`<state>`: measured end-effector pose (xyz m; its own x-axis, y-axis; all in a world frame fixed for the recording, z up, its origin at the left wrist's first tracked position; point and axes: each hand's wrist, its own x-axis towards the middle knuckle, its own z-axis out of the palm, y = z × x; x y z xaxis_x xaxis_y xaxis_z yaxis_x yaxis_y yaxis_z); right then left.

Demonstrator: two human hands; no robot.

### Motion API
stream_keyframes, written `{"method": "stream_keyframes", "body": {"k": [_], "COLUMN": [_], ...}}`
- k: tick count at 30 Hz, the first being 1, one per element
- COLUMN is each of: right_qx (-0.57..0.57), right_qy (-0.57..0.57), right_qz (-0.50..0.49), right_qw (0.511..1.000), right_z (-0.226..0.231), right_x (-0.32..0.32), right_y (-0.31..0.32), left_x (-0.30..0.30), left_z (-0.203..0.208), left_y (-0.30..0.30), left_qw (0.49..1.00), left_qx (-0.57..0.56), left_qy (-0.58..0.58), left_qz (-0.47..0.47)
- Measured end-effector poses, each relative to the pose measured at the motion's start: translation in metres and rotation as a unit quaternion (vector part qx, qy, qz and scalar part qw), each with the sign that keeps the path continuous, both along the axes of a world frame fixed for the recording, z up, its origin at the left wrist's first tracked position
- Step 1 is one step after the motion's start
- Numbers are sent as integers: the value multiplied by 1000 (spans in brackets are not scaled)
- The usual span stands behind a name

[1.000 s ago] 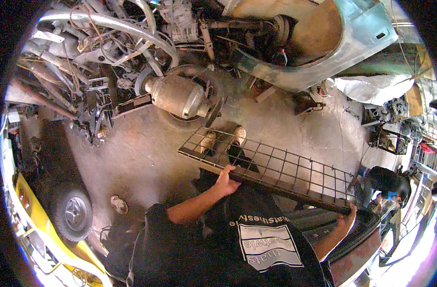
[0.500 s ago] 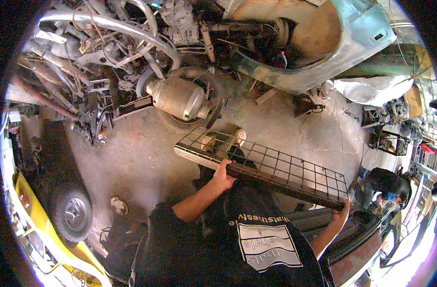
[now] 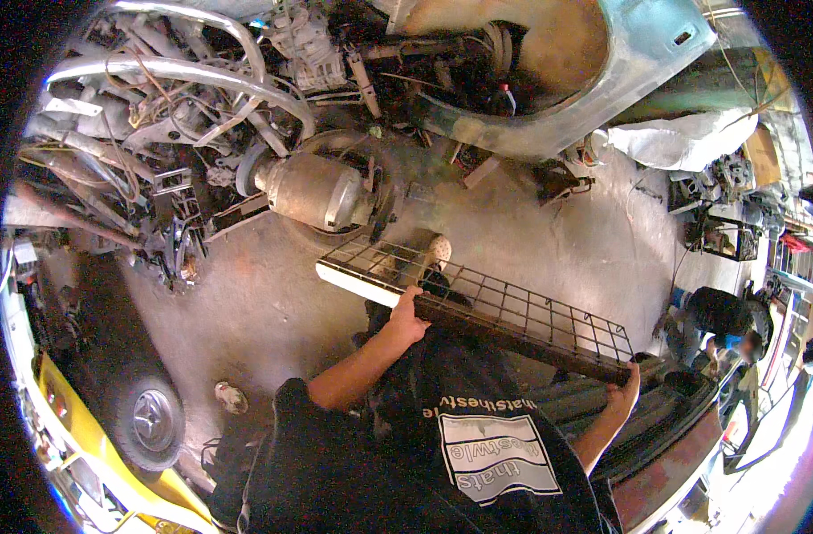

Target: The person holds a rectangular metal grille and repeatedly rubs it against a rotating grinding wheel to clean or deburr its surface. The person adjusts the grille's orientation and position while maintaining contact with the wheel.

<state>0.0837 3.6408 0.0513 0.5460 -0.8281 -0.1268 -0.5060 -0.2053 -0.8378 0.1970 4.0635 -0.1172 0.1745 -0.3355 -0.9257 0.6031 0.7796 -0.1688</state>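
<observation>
Wire-mesh rack (image 3: 504, 307) is up off the floor at centre frame, left hand (image 3: 408, 319) clasping its near rail, right hand (image 3: 622, 392) closed under its far end, not yet set down anywhere.

A rusty, matt metal wire grid (image 3: 487, 307) with a rough brown frame edge hangs above a dusty, stained concrete floor (image 3: 273, 294), beside a dull, grimy metal cylinder (image 3: 313, 191) and a white cloth bundle (image 3: 682, 142).
</observation>
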Motion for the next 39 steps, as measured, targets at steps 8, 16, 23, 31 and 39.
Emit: {"method": "stream_keyframes", "body": {"k": [8, 16, 23, 31, 39], "right_qx": [149, 340, 341, 275, 245], "right_qy": [-5, 37, 36, 28, 44], "right_qz": [-164, -183, -163, -212, -237], "right_qw": [975, 921, 925, 937, 939], "right_z": [17, -6, -12, -9, 7], "right_x": [30, 22, 14, 9, 8], "right_y": [35, -30, -42, -19, -4], "left_x": [-3, 2, 4, 11, 8], "left_z": [10, 20, 4, -4, 9], "left_y": [10, 11, 6, 4, 0], "left_qw": [1000, 998, 999, 995, 1000], "left_qx": [-4, -25, 25, 54, 1], "left_qy": [-12, -41, -27, -17, -11], "left_qz": [22, 49, -29, -86, -23]}}
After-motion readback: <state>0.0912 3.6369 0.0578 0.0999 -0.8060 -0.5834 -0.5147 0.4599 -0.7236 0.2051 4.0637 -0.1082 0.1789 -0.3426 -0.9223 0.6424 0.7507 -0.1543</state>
